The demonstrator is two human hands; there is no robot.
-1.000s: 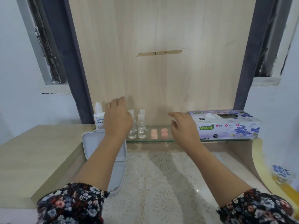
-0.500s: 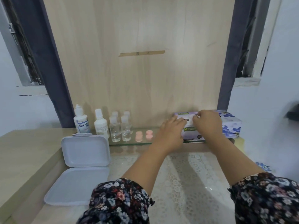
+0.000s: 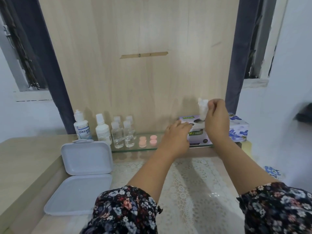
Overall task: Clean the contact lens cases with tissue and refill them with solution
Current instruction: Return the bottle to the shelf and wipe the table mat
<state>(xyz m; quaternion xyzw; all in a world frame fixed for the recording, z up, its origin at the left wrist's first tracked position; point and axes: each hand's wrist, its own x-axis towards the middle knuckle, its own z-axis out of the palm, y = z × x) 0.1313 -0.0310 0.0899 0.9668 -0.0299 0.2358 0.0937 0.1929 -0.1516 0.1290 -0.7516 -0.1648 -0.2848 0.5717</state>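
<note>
My right hand pinches a white tissue and holds it above the slot of the purple tissue box on the glass shelf. My left hand rests flat against the box's left end, fingers straight. Pink contact lens cases lie on the shelf just left of my left hand. Two white solution bottles stand at the shelf's left end.
Several small clear bottles stand between the solution bottles and the lens cases. An open pale grey hinged box lies at the left on the table. A lace cloth covers the tabletop. A wooden panel rises behind the glass shelf.
Both hands went right from the bottles to the tissue box. My right hand has lifted, drawing a tissue up out of the slot, while my left hand stays against the box.
</note>
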